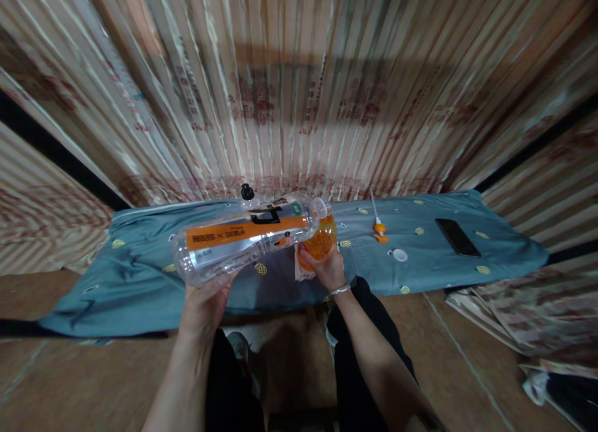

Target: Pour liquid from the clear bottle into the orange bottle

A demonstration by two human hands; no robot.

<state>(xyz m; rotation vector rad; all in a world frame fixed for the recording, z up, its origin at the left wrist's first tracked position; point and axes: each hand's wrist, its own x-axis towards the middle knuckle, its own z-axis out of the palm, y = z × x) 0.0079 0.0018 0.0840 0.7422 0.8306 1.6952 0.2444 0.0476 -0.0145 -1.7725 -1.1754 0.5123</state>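
Gripping the base of a large clear bottle from below, my left hand has its fingers curled up around the bottom end, and the bottle lies nearly level, its orange label facing up and its open mouth tipped toward the right. That mouth meets the top of a small orange bottle, which my right hand clasps from beneath, fingers wrapped around its lower part. Both bottles are held just above the teal cloth. Behind them a black-capped bottle top peeks out. Further right on the cloth lie an orange pump nozzle, a white cap and a dark phone.
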